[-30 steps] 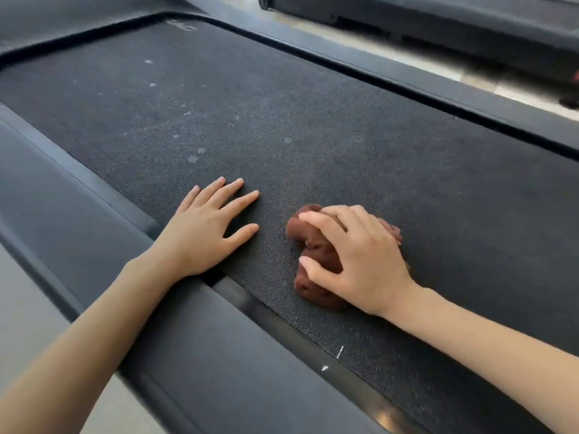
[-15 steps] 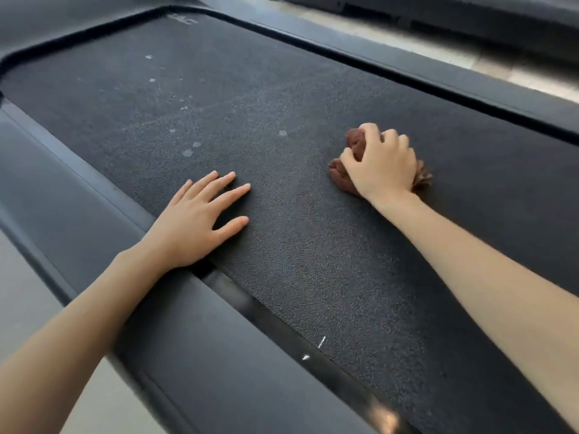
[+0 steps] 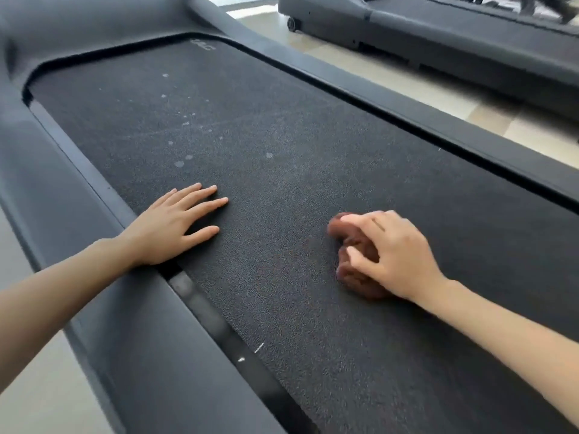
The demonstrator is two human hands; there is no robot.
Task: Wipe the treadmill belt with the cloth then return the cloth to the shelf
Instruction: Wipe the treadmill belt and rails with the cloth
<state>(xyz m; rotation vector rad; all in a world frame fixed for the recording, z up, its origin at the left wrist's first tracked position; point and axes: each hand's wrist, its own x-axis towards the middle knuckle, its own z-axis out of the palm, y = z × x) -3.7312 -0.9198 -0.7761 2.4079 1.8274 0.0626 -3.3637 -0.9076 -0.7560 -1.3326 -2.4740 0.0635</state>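
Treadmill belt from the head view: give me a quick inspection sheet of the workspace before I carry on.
Surface: treadmill belt, dark and textured, with pale spots on the far part.
Job's things: brown cloth, bunched, pressed on the belt; shelf not in view.
Clutter: nothing seen.
Grippers: left hand flat and open at the belt's left edge, heel on the side rail; right hand closed on the cloth, blurred.
Cables: nothing seen.
Surroundings: second treadmill across the tiled floor.

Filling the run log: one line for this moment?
wiping | right hand on cloth, pressed to belt | left hand flat | spots remain
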